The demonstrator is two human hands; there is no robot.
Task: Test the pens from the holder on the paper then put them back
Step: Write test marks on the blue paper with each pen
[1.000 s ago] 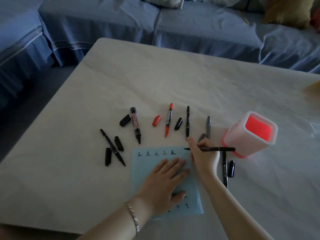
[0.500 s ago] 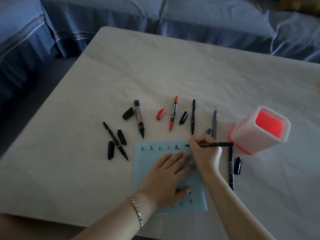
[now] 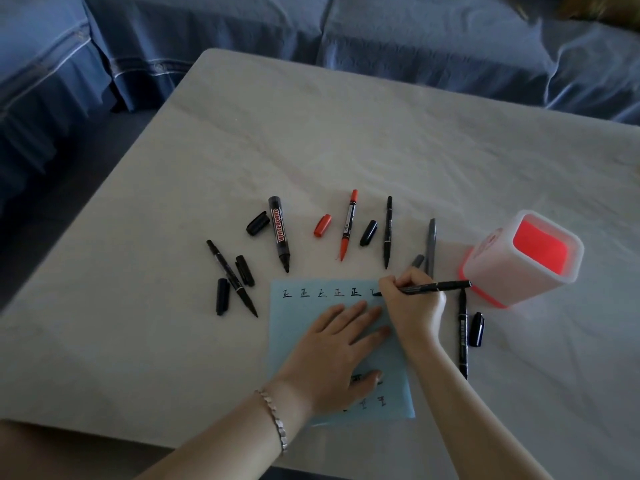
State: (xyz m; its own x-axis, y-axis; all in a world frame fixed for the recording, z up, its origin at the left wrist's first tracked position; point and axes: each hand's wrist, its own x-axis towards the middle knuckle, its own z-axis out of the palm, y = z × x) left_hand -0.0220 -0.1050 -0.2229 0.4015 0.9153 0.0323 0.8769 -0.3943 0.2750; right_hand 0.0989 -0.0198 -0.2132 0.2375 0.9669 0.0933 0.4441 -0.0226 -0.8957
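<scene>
Pens, count: seven. One black pen [image 3: 433, 287] in the grip; six uncapped on the table [image 3: 346, 140].
Loose pens, placing: grey pen [image 3: 430, 245] just beyond the grip; thin black pen [image 3: 387, 233], red pen [image 3: 347, 225], whiteboard marker [image 3: 280, 233] and slanted black pen [image 3: 231, 278] fan out beyond it and to its left; one more black pen [image 3: 462, 336] lies just right of the writing wrist.
Caps, count: seven loose. Five black, one red cap [image 3: 322, 225], one grey cap [image 3: 417, 261].
Holder, count: one. White, red inside [image 3: 526, 259], upright, right of the grip, near the held pen's tail end.
Paper, count: one blue sheet [image 3: 304, 327], under both hands.
Marks: five finished characters in the top row, a sixth partly drawn at the tip; more near the bottom edge, partly hidden.
Right hand [image 3: 412, 303]: fingers pinched around the held pen, tip touching the paper.
Left hand [image 3: 332, 355]: flat, fingers spread, pressing the sheet just left of the grip.
</scene>
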